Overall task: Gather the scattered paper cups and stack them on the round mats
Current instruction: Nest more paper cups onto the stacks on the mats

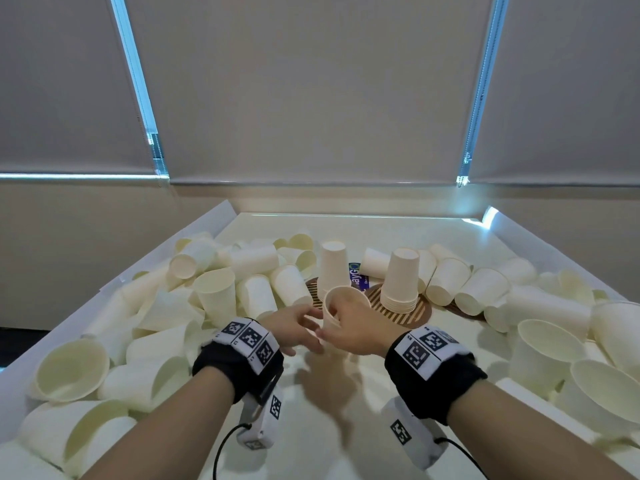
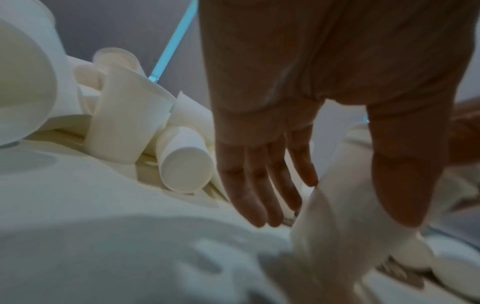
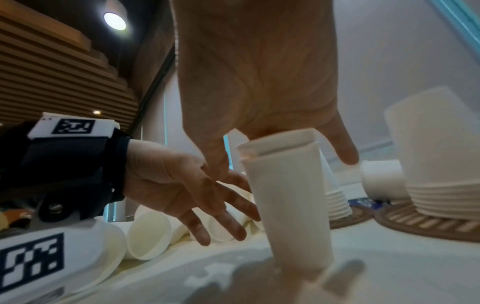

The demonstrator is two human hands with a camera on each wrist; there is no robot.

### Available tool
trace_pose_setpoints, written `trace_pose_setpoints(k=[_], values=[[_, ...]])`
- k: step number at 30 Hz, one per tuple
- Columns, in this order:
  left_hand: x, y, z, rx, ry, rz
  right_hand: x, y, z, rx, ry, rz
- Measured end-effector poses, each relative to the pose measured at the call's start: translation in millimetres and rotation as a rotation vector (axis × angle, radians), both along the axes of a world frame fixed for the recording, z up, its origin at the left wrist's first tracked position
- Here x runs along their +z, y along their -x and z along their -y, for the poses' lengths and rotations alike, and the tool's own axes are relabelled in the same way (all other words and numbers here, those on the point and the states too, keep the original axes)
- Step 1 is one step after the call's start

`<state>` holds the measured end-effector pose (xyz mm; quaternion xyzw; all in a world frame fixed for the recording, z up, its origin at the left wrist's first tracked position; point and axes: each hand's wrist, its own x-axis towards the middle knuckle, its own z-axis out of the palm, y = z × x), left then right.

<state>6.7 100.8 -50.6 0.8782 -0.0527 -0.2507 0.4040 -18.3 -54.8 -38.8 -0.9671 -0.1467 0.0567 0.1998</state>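
Note:
My right hand (image 1: pixel 341 318) grips a cream paper cup (image 1: pixel 343 301) by its rim, mouth up, just above the white table; the right wrist view shows this cup (image 3: pixel 291 216) hanging below the hand (image 3: pixel 283 156). My left hand (image 1: pixel 304 323) is open beside the cup on its left, with straight fingers (image 3: pixel 221 216) and the thumb (image 2: pixel 402 185) against its wall (image 2: pixel 345 236). Just beyond stand two upside-down cup stacks, the left stack (image 1: pixel 334 268) and the right stack (image 1: pixel 400 282), each on a brown slatted round mat (image 1: pixel 412 315).
Loose cups lie piled on the left (image 1: pixel 214 296) and on the right (image 1: pixel 481 289), some partly over a third mat (image 1: pixel 464 311). A blue label (image 1: pixel 356 277) lies between the stacks. Raised white walls (image 1: pixel 207 223) border the table. Bare surface (image 1: pixel 346 427) lies below my wrists.

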Motion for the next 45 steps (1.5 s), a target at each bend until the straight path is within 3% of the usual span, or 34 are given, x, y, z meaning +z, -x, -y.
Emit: trace_pose_setpoints(k=[5, 10, 13, 17, 20, 25, 27, 30, 32, 35, 38, 41, 45], values=[[-9.7, -7.3, 11.2, -0.016, 0.004, 0.155, 2.9, -22.1, 11.3, -0.088, -0.256, 0.098], [17.9, -26.7, 16.5, 0.289, 0.583, 0.144, 25.6, -44.8, 16.5, -0.361, -0.818, 0.069], [41.1, -42.0, 25.4, 0.460, 0.677, 0.347, 34.8, -52.4, 15.9, -0.423, -0.980, -0.002], [71.5, -62.5, 34.3, 0.612, 0.490, 0.776, 37.3, -65.9, 21.9, -0.451, -0.704, 0.027], [91.4, -72.8, 42.6, 0.513, 0.204, 0.966, 35.9, -67.8, 30.2, -0.426, -0.603, 0.056], [68.9, -93.9, 63.7, 0.215, -0.173, 0.760, 21.2, -60.0, 37.3, -0.407, -0.587, 0.104], [52.5, -97.7, 66.2, 0.145, -0.212, 0.691, 15.5, -57.8, 36.6, -0.407, -0.584, 0.115], [35.4, -96.4, 51.4, 0.274, -0.089, 0.714, 6.1, -60.2, 34.6, -0.414, -0.537, 0.130], [23.2, -90.2, 38.3, 0.408, -0.186, 0.745, 0.2, -62.1, 31.4, -0.397, -0.514, 0.138], [1.1, -77.5, 30.6, 0.274, -0.525, 0.628, -10.8, -59.9, 22.7, -0.317, -0.465, 0.075], [-13.9, -75.2, 33.2, 0.178, -0.681, 0.578, -19.3, -53.3, 15.0, -0.246, -0.432, 0.052], [-11.7, -80.7, 38.6, 0.228, -0.789, 0.568, -22.3, -50.2, 15.3, -0.194, -0.435, 0.028], [-0.2, -88.0, 43.6, 0.334, -0.753, 0.590, -20.9, -51.9, 21.5, -0.167, -0.410, 0.031]])
